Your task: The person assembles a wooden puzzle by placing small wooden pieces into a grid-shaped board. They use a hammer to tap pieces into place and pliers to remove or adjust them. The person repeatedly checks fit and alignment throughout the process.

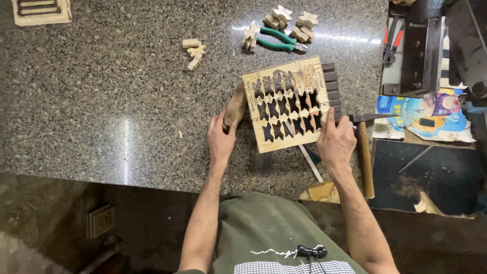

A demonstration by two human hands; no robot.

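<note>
Wooden board (289,104) with rows of star-like cut-outs, lying tilted on the speckled granite counter (101,101). Left hand (221,139) is gripping the board's left edge, fingers curled about a rounded brown piece (235,105) there. Right hand (336,142) is pressing on the lower right corner, fingers pressed together over the edge. Green-handled pliers (280,40) and loose wooden cut-out pieces (284,20) are lying beyond the board; a hammer (364,157) is lying just right of the right hand.

Speckled granite worktop (101,101); on it: cut-out wooden board (289,104), green-handled pliers (280,40), small wooden shapes (194,50)
</note>
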